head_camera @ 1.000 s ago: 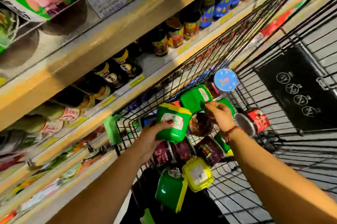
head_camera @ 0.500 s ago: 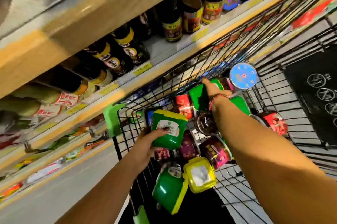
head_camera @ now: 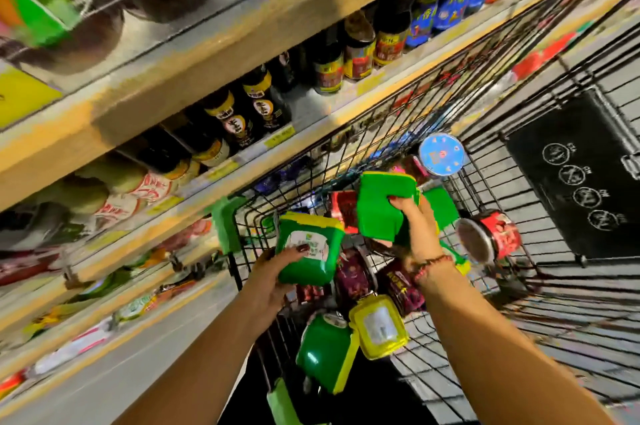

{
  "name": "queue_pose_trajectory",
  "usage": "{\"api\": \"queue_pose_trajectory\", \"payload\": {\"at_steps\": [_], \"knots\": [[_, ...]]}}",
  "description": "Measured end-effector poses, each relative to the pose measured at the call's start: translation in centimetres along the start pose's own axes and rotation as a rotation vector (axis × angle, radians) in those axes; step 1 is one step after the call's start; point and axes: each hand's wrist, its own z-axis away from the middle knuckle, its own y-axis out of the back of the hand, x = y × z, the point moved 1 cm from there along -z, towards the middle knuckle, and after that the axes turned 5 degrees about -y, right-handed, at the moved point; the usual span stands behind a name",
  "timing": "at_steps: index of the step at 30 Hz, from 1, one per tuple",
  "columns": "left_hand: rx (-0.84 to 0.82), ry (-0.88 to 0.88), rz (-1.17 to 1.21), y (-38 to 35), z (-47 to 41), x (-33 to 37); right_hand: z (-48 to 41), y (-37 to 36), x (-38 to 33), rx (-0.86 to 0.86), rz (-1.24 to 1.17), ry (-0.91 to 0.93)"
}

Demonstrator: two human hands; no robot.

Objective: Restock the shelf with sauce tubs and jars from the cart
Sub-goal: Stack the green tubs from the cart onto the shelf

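Right hand (head_camera: 417, 230) grips plain green tub (head_camera: 379, 213), lifted off cart (head_camera: 363, 134) pile | left hand (head_camera: 272, 274) still grips labelled tub (head_camera: 308, 253)

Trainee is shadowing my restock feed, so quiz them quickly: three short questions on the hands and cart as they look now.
1. True or false: the left hand grips a labelled green tub and the right hand a plain green tub.
2. The yellow-lidded tub lies: A) in a cardboard box, B) in the cart, C) in the right hand.
3. What colour is the round lid at the cart's far end?
Key: 1 true; 2 B; 3 blue.
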Motion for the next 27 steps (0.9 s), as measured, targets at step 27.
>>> {"api": "queue_pose_trajectory", "payload": {"at_steps": [27], "knots": [[-0.606,-0.316,0.198,5.0,15.5,11.5,25.7,-10.4,-1.3,-0.600,-0.602,0.232]]}}
